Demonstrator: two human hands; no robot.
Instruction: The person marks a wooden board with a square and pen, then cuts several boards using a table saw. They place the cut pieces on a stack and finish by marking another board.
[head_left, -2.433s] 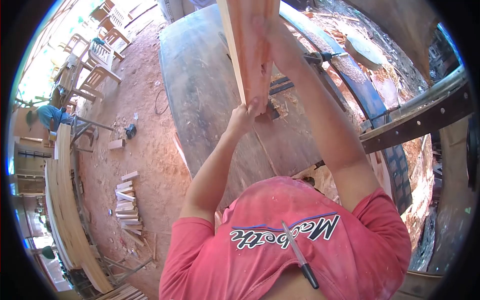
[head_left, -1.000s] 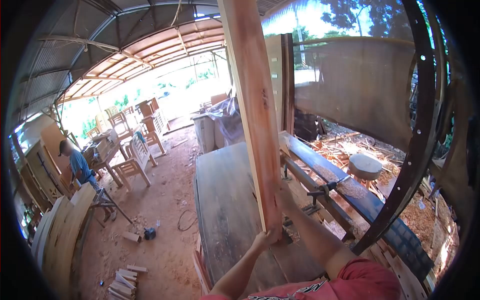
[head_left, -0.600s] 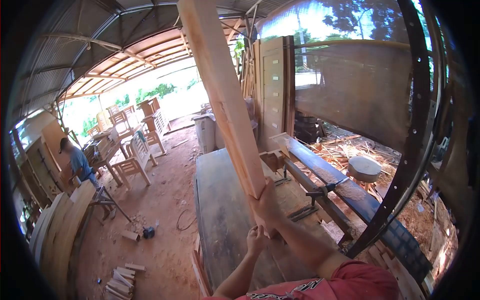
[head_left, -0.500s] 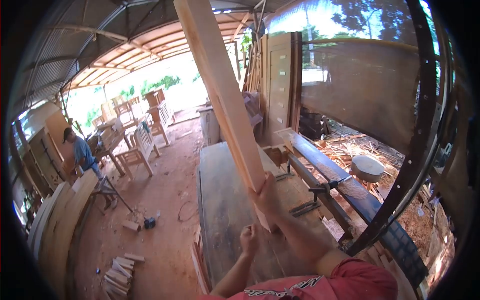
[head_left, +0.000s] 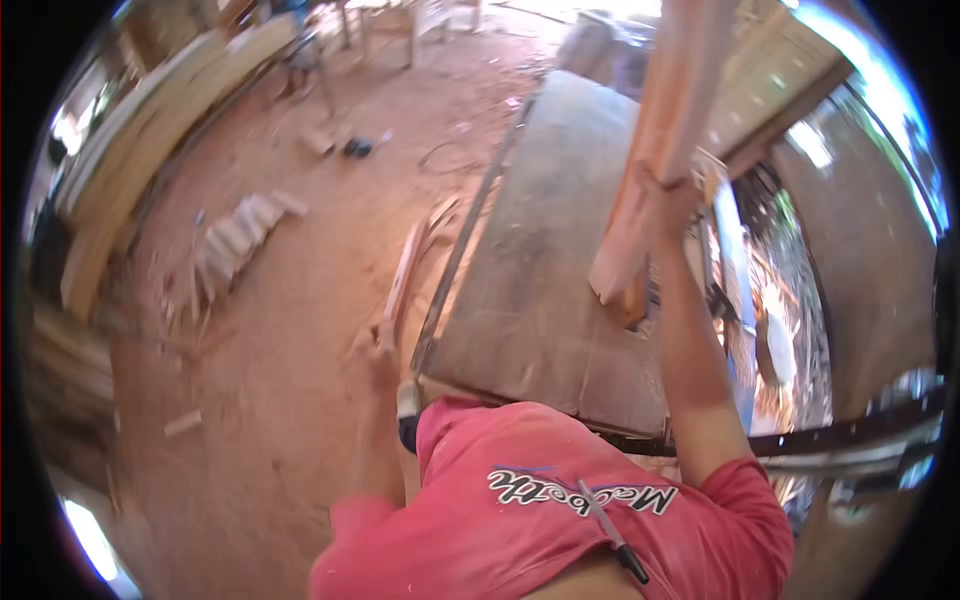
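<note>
My right hand (head_left: pixel 670 205) is wrapped round a long thick wooden beam (head_left: pixel 655 130), which stands tilted with its lower end over the worktable (head_left: pixel 540 220). Left of the table, my left hand (head_left: pixel 378 348) is low, at the near end of a narrow reddish wood strip (head_left: pixel 402 285). Motion smears its fingers, so whether they grip the strip cannot be made out. A small yellowish-brown piece (head_left: pixel 634 300) shows beside the beam's lower end.
Short wood offcuts (head_left: pixel 235 240) lie on the dirt floor to the left, with long boards (head_left: pixel 150 140) beyond them. A dark object (head_left: pixel 357 148) lies on the floor. Part of another person (head_left: pixel 298 50) shows at the upper left. Right of the table is a round stool top (head_left: pixel 775 345).
The view has tilted down and turned. My left hand has gone from above the table to its left side, near the wood strips. My right hand still holds the beam.
</note>
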